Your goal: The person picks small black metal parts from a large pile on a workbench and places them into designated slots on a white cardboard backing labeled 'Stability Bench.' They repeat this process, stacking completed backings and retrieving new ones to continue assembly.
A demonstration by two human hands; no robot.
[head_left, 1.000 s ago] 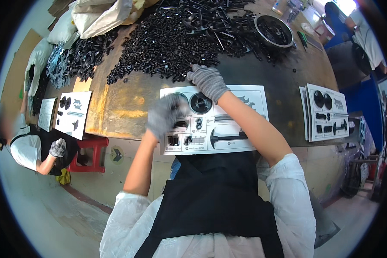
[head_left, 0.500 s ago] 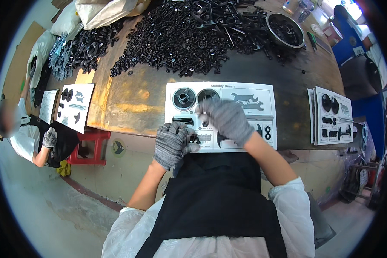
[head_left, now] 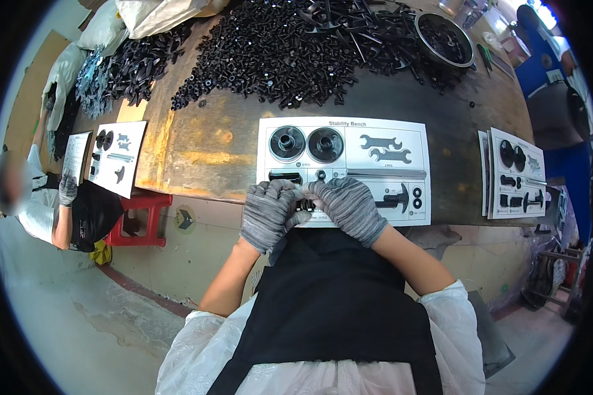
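Observation:
My left hand (head_left: 268, 214) and my right hand (head_left: 350, 208), both in grey knitted gloves, meet over the lower edge of a white card (head_left: 415, 133). Their fingers are pinched together at almost the same spot, hiding what they hold. Just below the fingertips, small dark bolt-like pieces (head_left: 304, 205) show. The card carries two round black discs (head_left: 286, 143), grey wrench shapes (head_left: 390, 156), a long bar (head_left: 385, 174) and a black T-shaped knob (head_left: 396, 199). Which of these are printed and which are real parts, I cannot tell.
A large heap of black bolts (head_left: 270, 59) covers the back of the table, beside a metal-rimmed bowl (head_left: 473, 62). Stacked cards (head_left: 517, 172) lie at the right. At the left a co-worker's gloved hand (head_left: 68, 189) is near another card (head_left: 117, 159) and a red stool (head_left: 141, 220).
My right hand has come down and left from above the disc to join my left hand, uncovering the card's upper part. The view has shifted slightly.

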